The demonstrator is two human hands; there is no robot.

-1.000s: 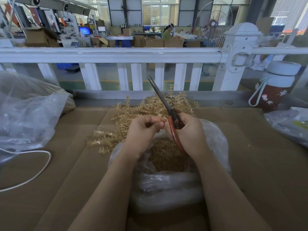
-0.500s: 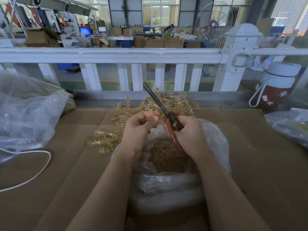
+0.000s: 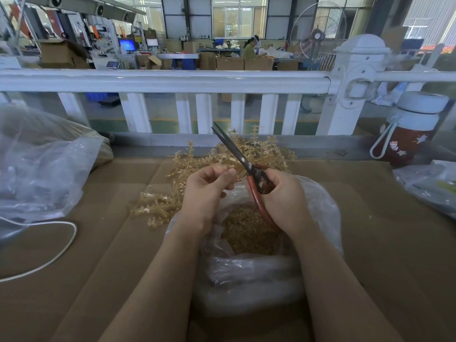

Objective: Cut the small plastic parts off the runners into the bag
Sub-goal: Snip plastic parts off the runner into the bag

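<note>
My right hand (image 3: pixel 283 198) grips red-handled scissors (image 3: pixel 243 161) whose dark blades point up and to the left, nearly closed. My left hand (image 3: pixel 207 188) pinches a thin amber plastic runner (image 3: pixel 237 172) just left of the blades; most of it is hidden by the fingers. Both hands hover over an open clear plastic bag (image 3: pixel 318 208) that holds many small amber parts (image 3: pixel 246 230). A heap of amber runners (image 3: pixel 172 201) lies on the cardboard-covered table behind and to the left of the bag.
A large clear bag (image 3: pixel 42 169) sits at the left with a white cable (image 3: pixel 61 248) beside it. A red and white bottle (image 3: pixel 409 129) stands at the far right, another plastic bag (image 3: pixel 429 183) below it. A white railing (image 3: pixel 172 81) borders the table's far edge.
The scissors have tilted further left and lowered slightly. My left hand has risen a little, with its thumb and fingers pinching nearer the blades.
</note>
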